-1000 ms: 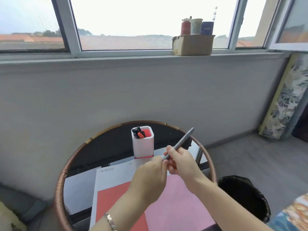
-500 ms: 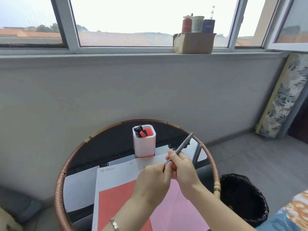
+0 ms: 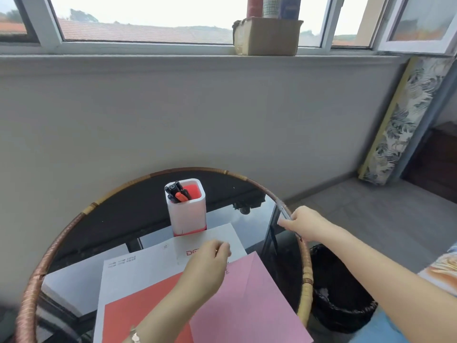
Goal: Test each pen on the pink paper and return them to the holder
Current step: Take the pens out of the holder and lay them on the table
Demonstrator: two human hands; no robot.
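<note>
- The right hand (image 3: 305,224) is out at the right edge of the round table (image 3: 74,224), away from the left hand.
- Its fingers are closed around a thin grey pen (image 3: 284,210). The pen is blurry. One end sticks up past the fingers, and a dark tip pokes out below the hand.
- The left hand (image 3: 206,266) is over the papers in the middle of the table, near the top corner of the pink paper (image 3: 247,300).
- Its fingertips are pinched together. There may be something tiny between them, maybe a pen cap, but it is too small and blurry to tell.
- The pink paper lies flat on the table, near the person. It lies partly on top of a red sheet (image 3: 128,320) and a white sheet with writing (image 3: 138,268).
- The holder (image 3: 186,214) is a white box with a red inside. It stands up straight on the table, past the papers.
- A few black pens and one orange pen (image 3: 178,193) stand in the left side of the holder. The right side shows only red.
- A black bin (image 3: 338,293) sits on the floor just beside the table, on the right.
- A cardboard box (image 3: 265,37) with cans in it sits on the window sill.
</note>
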